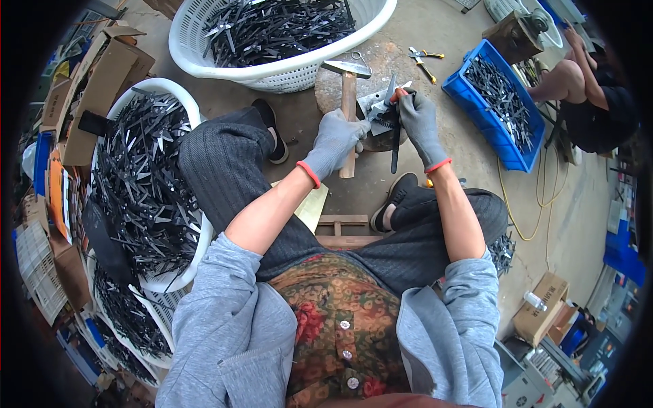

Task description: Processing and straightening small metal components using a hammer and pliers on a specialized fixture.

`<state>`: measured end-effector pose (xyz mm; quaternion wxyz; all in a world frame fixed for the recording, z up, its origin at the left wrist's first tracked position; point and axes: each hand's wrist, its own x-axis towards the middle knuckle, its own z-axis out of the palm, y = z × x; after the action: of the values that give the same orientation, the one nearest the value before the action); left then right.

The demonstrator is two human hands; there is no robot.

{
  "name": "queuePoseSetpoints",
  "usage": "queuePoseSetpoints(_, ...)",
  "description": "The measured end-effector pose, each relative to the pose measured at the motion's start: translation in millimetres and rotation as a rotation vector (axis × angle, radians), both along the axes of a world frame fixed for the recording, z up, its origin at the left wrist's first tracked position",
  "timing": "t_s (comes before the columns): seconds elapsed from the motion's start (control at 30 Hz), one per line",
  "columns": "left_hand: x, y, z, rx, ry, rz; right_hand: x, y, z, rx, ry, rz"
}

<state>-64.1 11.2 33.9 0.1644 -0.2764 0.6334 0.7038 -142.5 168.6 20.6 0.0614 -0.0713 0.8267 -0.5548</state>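
My left hand (338, 141), in a grey glove with a red cuff, is closed around the wooden handle of a hammer (348, 92). The hammer's head lies over a round worn block (381, 58). My right hand (420, 128), gloved alike, is closed on a tool with a red-orange handle (403, 94); its kind is partly hidden by the fingers. Between both hands, a pointed grey blade (391, 90) and a black metal strip (395, 151) show over a metal plate (369, 103) on the block. Whether my right hand also grips the strip is unclear.
White baskets of dark blades stand ahead (286, 73) and at my left (194, 109). Yellow-and-black pliers (427, 64) lie beyond the block. A blue crate (469, 112) of blades stands at right, near a seated person (588, 88). A yellow cord (507, 204) crosses the floor.
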Motion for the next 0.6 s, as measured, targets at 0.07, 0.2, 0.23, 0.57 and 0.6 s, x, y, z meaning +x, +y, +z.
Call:
queuePoseSetpoints(0.07, 0, 0, -2, -0.001, -0.001, -0.003, 0, 0, -2, -0.009, -0.006, -0.003)
queuePoseSetpoints(0.2, 0, -1, -4, -0.002, 0.004, -0.008, -1, 0, -4, 0.006, -0.039, -0.029)
queuePoseSetpoints(0.23, 0, -1, -3, 0.001, 0.003, -0.01, -2, 0, -5, 0.019, -0.005, -0.02)
queuePoseSetpoints(0.57, -3, -4, -15, 0.043, 0.017, -0.013, -1, -4, -16, 0.075, 0.18, -0.033)
queuePoseSetpoints(0.6, -3, -4, -19, 0.034, 0.007, -0.007, 0, -5, -16, 0.065, 0.179, -0.043)
